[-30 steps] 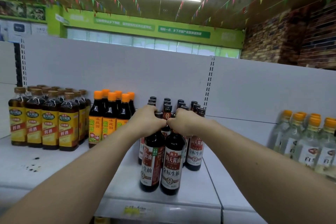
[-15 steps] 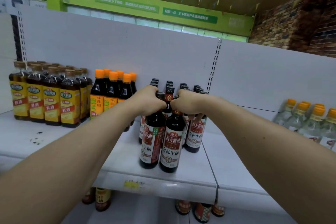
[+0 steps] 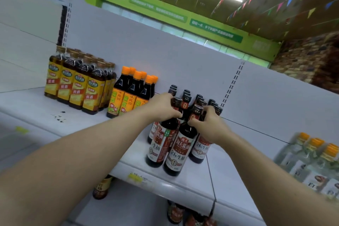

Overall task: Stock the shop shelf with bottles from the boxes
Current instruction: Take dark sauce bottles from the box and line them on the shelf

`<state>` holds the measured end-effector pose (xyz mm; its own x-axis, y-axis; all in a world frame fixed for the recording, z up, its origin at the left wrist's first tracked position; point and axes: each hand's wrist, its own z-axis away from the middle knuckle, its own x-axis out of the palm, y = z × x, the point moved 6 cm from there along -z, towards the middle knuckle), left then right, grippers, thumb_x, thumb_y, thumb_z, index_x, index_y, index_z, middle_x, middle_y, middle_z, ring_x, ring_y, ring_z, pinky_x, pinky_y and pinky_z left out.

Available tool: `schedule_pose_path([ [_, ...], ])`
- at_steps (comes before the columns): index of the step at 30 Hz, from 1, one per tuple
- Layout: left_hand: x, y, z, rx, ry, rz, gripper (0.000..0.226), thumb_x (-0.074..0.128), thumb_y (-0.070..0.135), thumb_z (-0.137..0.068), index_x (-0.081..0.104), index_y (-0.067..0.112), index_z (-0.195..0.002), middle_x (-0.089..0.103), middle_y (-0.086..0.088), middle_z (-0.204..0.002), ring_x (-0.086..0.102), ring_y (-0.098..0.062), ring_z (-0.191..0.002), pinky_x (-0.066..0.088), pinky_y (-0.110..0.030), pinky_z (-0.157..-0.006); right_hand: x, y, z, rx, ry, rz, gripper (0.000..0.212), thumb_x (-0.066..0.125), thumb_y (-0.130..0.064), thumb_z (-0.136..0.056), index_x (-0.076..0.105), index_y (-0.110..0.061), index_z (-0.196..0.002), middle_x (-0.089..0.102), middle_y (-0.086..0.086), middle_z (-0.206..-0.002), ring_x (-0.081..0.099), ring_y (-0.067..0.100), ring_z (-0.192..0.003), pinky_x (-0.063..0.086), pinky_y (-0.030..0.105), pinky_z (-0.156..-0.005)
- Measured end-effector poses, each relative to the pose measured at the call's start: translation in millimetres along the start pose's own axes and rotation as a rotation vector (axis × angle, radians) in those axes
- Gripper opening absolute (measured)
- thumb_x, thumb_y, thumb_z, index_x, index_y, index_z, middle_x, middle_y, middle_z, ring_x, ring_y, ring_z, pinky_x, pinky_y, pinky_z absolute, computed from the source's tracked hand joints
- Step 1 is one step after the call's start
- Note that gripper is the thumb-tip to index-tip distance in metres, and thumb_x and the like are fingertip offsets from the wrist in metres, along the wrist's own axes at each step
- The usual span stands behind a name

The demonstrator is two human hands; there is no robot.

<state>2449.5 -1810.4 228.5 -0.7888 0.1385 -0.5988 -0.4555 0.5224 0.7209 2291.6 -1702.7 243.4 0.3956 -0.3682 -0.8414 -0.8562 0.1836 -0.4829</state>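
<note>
Vs 0.5 s ago: the two front soy sauce bottles (image 3: 180,147) sit at same spot, both hands still on their necks; view now rolled. Fingers of left hand (image 3: 163,109) curl round left btl's neck, right hand (image 3: 208,127) same on right btl, caps poking above. Dark glass, red-white labels, upright on shelf (image 3: 33,110), heading a block of like btls. Shelf lip near at 6 o'clock. Orange-cap bottles (image 3: 132,95) close at 10 o'clock; clear bottles (image 3: 311,159) at 4 o'clock, bare shelf between.
</note>
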Motion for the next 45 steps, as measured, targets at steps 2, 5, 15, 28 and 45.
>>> schedule_pose_path([
  [2, -2.3, -7.2, 11.3, 0.001, 0.012, 0.034, 0.049, 0.086, 0.047, -0.075, 0.065, 0.023, -0.112, 0.070, 0.003, -0.106, 0.066, -0.010, -0.087, 0.058, -0.033, -0.071, 8.6, 13.5, 9.8, 0.044, 0.013, -0.074, 0.079, 0.070, -0.048, -0.091, 0.027, -0.020, -0.151, 0.063, 0.000, -0.109, 0.065, 0.017, -0.087, 0.061, 0.042, -0.076],
  [5, 3.7, -35.0, 31.9, -0.039, -0.019, 0.117, 0.068, 0.090, 0.041, -0.074, 0.058, 0.021, -0.131, 0.064, 0.006, -0.117, 0.060, -0.005, -0.094, 0.047, -0.024, -0.071, 35.9, 35.7, 26.7, 0.114, -0.018, -0.186, 0.088, 0.076, -0.056, -0.085, 0.028, -0.022, -0.151, 0.060, 0.001, -0.122, 0.068, 0.017, -0.091, 0.061, 0.038, -0.068],
  [15, 88.3, -121.6, 64.0, -0.140, -0.231, 0.435, 0.084, 0.084, 0.000, -0.071, 0.050, 0.029, -0.142, 0.075, 0.009, -0.116, 0.070, -0.009, -0.111, 0.055, -0.041, -0.104, 127.9, 73.7, 59.0, 0.199, 0.031, -0.456, 0.059, 0.086, -0.036, -0.080, 0.045, -0.031, -0.123, 0.064, -0.022, -0.100, 0.060, -0.009, -0.088, 0.047, 0.021, -0.078],
  [28, 86.2, -126.8, 68.3, -0.114, 0.019, 0.152, 0.055, 0.082, 0.041, -0.077, 0.048, 0.040, -0.121, 0.057, 0.017, -0.119, 0.061, -0.007, -0.107, 0.052, -0.034, -0.098, 145.5, 85.5, 50.2, 0.181, 0.134, -0.378, 0.066, 0.084, -0.054, -0.073, 0.040, -0.041, -0.122, 0.062, -0.018, -0.117, 0.065, 0.005, -0.100, 0.052, 0.029, -0.091],
  [45, 80.1, -138.4, 50.9, -0.199, 0.107, 0.004, 0.063, 0.081, 0.047, -0.079, 0.049, 0.030, -0.131, 0.070, 0.007, -0.125, 0.067, -0.020, -0.112, 0.053, -0.035, -0.087, 161.1, 73.9, 13.8, 0.107, 0.134, -0.263, 0.060, 0.073, -0.053, -0.082, 0.048, -0.036, -0.134, 0.063, -0.014, -0.129, 0.063, 0.015, -0.115, 0.051, 0.035, -0.095],
])
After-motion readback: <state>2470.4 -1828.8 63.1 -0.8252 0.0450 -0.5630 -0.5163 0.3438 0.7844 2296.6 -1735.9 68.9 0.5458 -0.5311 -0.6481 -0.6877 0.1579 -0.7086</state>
